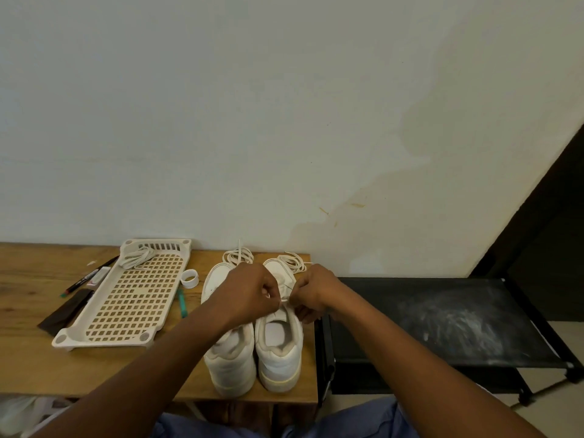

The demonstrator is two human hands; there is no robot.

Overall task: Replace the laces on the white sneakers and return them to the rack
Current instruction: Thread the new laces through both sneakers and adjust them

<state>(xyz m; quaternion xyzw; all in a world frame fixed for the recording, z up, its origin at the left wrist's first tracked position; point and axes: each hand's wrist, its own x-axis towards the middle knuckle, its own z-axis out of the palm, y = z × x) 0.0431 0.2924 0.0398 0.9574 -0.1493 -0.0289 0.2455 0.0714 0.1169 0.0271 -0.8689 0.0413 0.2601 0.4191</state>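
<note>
Both forearms are reaching over the bench [28, 352] to the right sneaker [279, 336], standing beside its mate [230, 358]. Left hand [249, 295] and right hand [311, 294] fingers are pinching a lace [285, 299], seemingly lacing; threading the next eyelet likely follows, then the rack [126, 298].

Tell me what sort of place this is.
Probably a home room used as a work corner: a wooden table against a stained wall, a black rack beside it, sneakers and a tray on the table.
</note>
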